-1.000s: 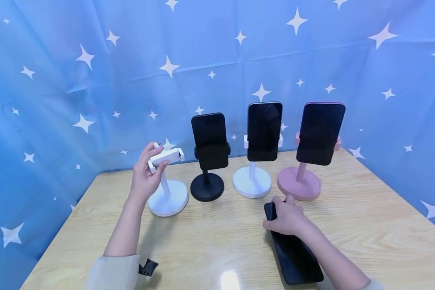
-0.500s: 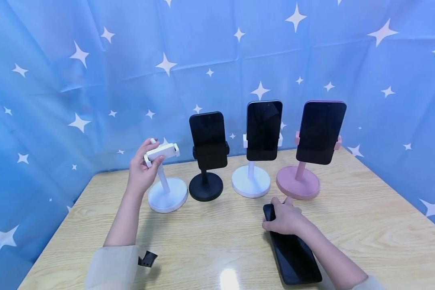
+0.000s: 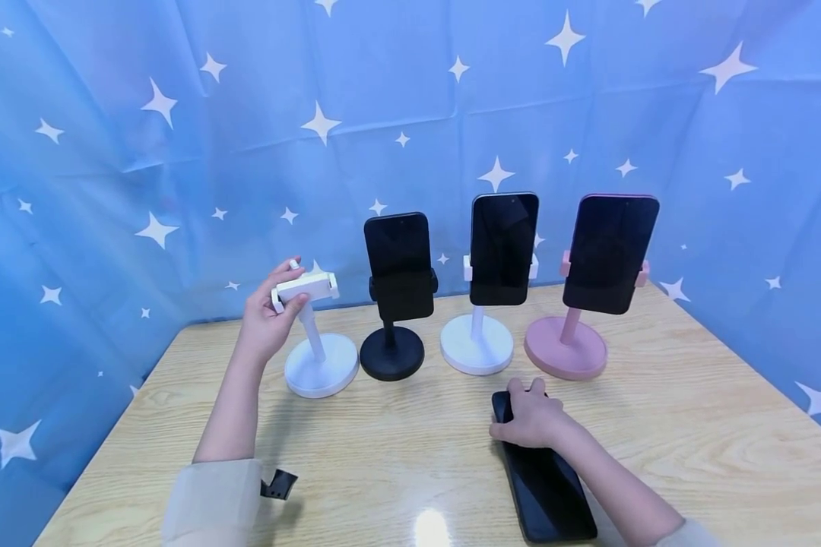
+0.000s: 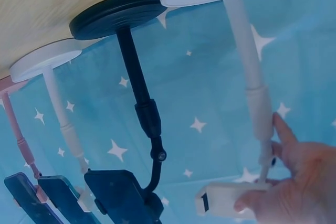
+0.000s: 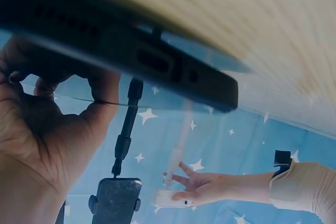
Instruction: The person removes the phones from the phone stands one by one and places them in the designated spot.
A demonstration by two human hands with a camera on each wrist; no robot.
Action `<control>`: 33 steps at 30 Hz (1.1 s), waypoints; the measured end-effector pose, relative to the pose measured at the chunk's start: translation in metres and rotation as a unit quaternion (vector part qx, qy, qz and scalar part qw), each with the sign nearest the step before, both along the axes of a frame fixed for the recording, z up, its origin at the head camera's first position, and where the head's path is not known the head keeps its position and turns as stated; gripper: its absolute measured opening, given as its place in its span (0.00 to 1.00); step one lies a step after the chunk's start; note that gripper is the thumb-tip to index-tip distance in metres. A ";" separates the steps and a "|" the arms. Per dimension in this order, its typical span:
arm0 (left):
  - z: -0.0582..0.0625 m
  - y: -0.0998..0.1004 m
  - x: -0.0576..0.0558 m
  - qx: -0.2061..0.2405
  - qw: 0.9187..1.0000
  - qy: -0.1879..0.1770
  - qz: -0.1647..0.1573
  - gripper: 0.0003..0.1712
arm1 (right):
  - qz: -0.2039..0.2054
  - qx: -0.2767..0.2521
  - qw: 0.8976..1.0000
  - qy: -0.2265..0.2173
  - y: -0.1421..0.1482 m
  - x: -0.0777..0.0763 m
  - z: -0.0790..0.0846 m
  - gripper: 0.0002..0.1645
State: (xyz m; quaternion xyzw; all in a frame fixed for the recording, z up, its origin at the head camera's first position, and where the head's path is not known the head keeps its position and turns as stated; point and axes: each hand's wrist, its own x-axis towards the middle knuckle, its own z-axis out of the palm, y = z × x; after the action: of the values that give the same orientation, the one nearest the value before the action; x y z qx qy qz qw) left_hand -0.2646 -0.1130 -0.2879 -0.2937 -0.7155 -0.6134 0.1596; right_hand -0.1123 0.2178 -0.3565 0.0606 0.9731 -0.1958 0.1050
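Observation:
In the head view my left hand (image 3: 267,323) grips the bare clamp head of a white phone stand (image 3: 321,367) at the left end of a row. My thumb lies on the front of the clamp (image 4: 223,199), and the fingers go round behind it. At the front right, my right hand (image 3: 534,418) holds the far end of a black smartphone (image 3: 550,497), thumb at its left edge. That phone lies screen up near the table top, its near end toward me. The right wrist view shows its port edge (image 5: 152,61) close up.
Beside the white stand are a black stand (image 3: 392,355), another white stand (image 3: 477,346) and a pink stand (image 3: 566,349), each bearing an upright phone. A starry blue curtain (image 3: 383,91) hangs behind the wooden table (image 3: 383,448). A black strap piece (image 3: 280,485) sticks out by the left sleeve.
The left white stand has shifted slightly right and back, its clamp head now leaning a little further left. My right hand and the phone have slid slightly left.

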 end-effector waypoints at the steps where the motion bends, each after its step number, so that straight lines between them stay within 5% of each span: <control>1: -0.003 -0.002 -0.003 0.002 1.000 -0.005 -0.002 0.19 | 0.001 0.002 1.000 -0.001 0.000 -0.001 -0.001 0.48; 15: -0.011 -0.013 -0.014 0.004 1.000 -0.010 -0.024 0.20 | -0.003 0.009 1.000 -0.015 -0.003 -0.006 -0.006 0.48; 33: -0.009 -0.016 -0.013 0.003 0.998 -0.054 -0.028 0.21 | 0.027 0.066 0.997 -0.007 -0.004 -0.009 -0.007 0.46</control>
State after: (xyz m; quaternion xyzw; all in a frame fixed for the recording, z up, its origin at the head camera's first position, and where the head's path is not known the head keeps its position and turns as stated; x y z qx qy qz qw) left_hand -0.2772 -0.1290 -0.2972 -0.2797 -0.7125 -0.6351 0.1041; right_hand -0.1213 0.2134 -0.3632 0.0428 0.9845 -0.1276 0.1129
